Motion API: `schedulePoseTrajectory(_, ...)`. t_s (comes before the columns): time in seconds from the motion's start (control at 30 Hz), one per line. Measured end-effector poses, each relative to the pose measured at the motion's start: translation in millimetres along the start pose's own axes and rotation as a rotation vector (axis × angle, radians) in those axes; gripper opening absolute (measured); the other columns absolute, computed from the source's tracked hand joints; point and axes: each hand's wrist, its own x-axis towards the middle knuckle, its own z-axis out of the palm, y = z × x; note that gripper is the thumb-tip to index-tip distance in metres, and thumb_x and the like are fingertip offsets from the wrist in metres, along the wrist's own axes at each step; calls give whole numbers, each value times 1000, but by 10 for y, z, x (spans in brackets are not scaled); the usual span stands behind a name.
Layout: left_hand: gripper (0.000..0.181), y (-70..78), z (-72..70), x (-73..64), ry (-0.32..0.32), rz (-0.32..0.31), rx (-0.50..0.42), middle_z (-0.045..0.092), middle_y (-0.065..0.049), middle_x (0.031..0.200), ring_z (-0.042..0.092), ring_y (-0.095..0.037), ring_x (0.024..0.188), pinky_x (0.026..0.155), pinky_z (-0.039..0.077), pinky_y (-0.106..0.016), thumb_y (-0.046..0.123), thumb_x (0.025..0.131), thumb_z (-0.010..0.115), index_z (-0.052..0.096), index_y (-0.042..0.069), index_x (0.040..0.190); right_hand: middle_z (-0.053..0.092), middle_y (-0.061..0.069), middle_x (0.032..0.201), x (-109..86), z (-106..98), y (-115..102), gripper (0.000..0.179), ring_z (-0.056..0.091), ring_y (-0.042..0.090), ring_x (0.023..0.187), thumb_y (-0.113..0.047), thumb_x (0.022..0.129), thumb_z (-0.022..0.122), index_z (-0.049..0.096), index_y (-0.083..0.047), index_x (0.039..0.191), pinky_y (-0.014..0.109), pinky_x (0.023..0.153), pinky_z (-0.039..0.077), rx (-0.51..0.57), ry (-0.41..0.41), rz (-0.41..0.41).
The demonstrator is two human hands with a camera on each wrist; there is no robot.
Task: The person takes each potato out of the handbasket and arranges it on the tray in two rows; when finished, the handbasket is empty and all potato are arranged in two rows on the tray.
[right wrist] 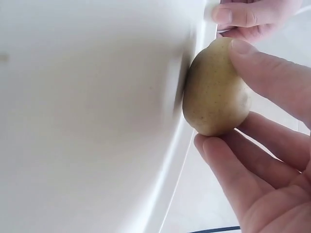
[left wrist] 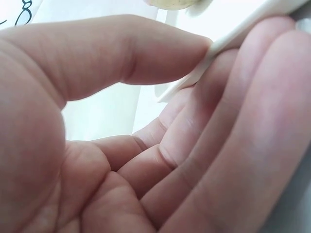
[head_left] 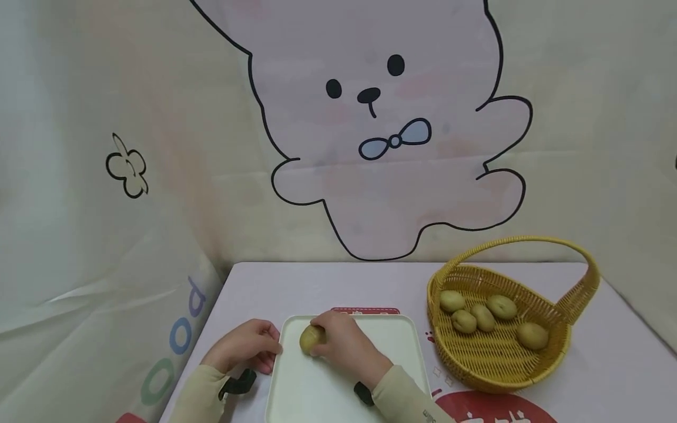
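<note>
A white rectangular tray (head_left: 296,388) lies on the table in front of me. My left hand (head_left: 248,346) pinches the tray's left rim, thumb on top and fingers underneath, as the left wrist view shows up close. My right hand (head_left: 346,346) holds a potato (head_left: 312,339) between thumb and fingertips over the tray's upper left part. In the right wrist view the potato (right wrist: 216,90) is yellowish brown and smooth, close over the tray's surface. The thumb grips one side of it and the fingers the other.
A yellow wicker basket (head_left: 502,376) with a tall arched handle stands to the right of the tray, several potatoes (head_left: 483,317) inside. Red printing (head_left: 492,405) marks the white table. Behind rises a cloth backdrop (head_left: 381,194) with a cartoon bear.
</note>
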Motion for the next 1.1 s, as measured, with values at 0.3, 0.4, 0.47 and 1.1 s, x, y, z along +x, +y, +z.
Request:
schedulePoseTrajectory(0.3,19,-89,-25,-33,2,-8,9,66,-6,73,65,-13,58,59,63,-30,12,92,75,62,1,102,77,2,128,-209,-186,-69,49,70,19,124,-22,86,92,75,-8,130,38,109,58,-31,-13,-27)
schedulePoseTrajectory(0.4,20,-105,-29,-15,-9,-6,9,67,-6,74,66,-13,59,60,63,-30,12,93,74,62,1,103,75,2,135,-401,-370,-31,48,67,22,132,-23,90,89,73,-11,134,43,113,56,-43,-38,-18)
schedulePoseTrajectory(0.47,20,-105,-34,3,-16,-2,9,67,-6,74,66,-13,60,60,63,-30,13,93,74,62,1,104,74,2,138,-565,-520,27,48,67,24,135,-24,92,87,72,-11,136,46,115,55,-64,-44,-18)
schedulePoseTrajectory(1.1,21,-82,-28,44,-16,-14,27,65,-5,73,66,-13,60,61,64,-30,15,95,73,62,0,105,80,-8,121,-1887,-1939,959,43,77,15,107,-32,85,92,78,-24,125,41,88,66,-327,294,21)
